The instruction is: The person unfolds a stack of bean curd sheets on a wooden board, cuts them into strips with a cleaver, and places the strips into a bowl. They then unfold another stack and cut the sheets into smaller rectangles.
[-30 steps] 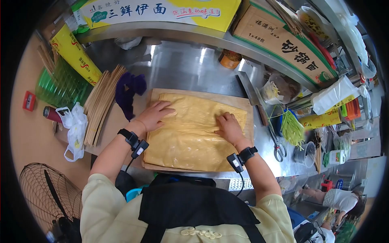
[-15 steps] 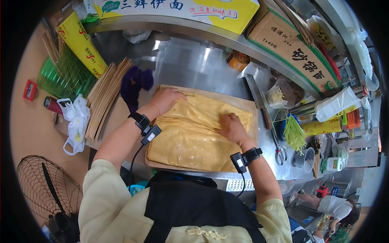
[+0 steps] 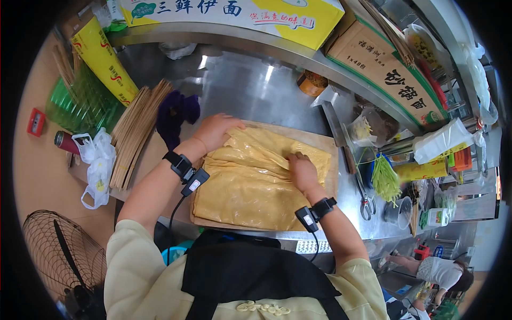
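Note:
A stack of yellow, shiny tofu skin sheets (image 3: 250,200) lies on a wooden board (image 3: 332,186) in front of me. The top sheet is wrinkled, with folds running across its upper half. My left hand (image 3: 217,133) is at the stack's far left corner, its fingers closed on the sheet's edge. On the right part of the stack, my right hand (image 3: 304,173) has curled fingers that pinch the folded sheet. Both thumbs are partly hidden.
Left of the board lie bundled wooden skewers (image 3: 140,136) and a dark purple cloth (image 3: 177,114). A knife (image 3: 335,125) and scissors (image 3: 366,205) lie to the right. Boxes (image 3: 229,18) stand on the shelf behind. Another person (image 3: 442,273) is at the lower right.
The top sheet's far edge has drawn toward me, baring more of the board behind it. My right hand has shifted slightly left; the left hand stays near the same corner.

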The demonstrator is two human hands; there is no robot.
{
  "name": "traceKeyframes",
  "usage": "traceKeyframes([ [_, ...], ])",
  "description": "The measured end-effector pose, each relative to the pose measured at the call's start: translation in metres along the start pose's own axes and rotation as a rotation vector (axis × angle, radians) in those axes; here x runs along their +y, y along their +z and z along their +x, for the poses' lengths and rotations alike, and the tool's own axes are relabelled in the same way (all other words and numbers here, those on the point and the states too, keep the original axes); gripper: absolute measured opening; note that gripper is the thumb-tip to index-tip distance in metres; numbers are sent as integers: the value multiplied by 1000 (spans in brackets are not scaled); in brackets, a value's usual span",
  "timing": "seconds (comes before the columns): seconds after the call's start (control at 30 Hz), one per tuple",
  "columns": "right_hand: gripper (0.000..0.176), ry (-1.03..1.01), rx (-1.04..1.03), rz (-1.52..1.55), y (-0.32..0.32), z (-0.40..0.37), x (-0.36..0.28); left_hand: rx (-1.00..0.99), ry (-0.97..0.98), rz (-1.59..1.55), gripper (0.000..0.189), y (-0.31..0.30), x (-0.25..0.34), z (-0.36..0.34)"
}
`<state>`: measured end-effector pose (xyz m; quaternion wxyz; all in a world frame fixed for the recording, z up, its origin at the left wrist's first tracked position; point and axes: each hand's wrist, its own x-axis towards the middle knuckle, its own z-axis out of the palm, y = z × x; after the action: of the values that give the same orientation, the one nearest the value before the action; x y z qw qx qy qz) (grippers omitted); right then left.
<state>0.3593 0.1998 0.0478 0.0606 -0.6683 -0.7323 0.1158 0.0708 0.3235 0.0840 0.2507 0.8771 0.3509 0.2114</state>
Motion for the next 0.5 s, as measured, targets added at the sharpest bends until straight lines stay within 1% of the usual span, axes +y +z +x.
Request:
traceKeyframes([
  [0.03,28,28,-34,7,-2,-2,12,22,4,0,34,1,-2,1],
  [0.07,19,-21,-1,-32,-8,4,21,42,9,2,32,2,-4,3],
  [0.1,17,-13,31,-59,-15,14,29,60,17,6,30,3,-6,7],
  [0.2,15,9,156,-127,-72,50,25,92,-206,-186,32,-17,2,31],
  [0.23,16,11,215,-145,-87,63,23,173,-230,-223,30,-17,-2,40],
  [0.3,16,2,222,-175,-96,88,32,334,-277,-294,27,-15,-14,52],
  [0.33,15,-6,227,-191,-100,99,35,405,-274,-437,30,-14,-17,55],
  [0.43,16,89,132,-224,-86,126,40,525,-239,-239,35,-6,-32,48],
  [0.5,17,65,115,-238,-55,135,49,380,-181,-189,38,4,-23,30],
])
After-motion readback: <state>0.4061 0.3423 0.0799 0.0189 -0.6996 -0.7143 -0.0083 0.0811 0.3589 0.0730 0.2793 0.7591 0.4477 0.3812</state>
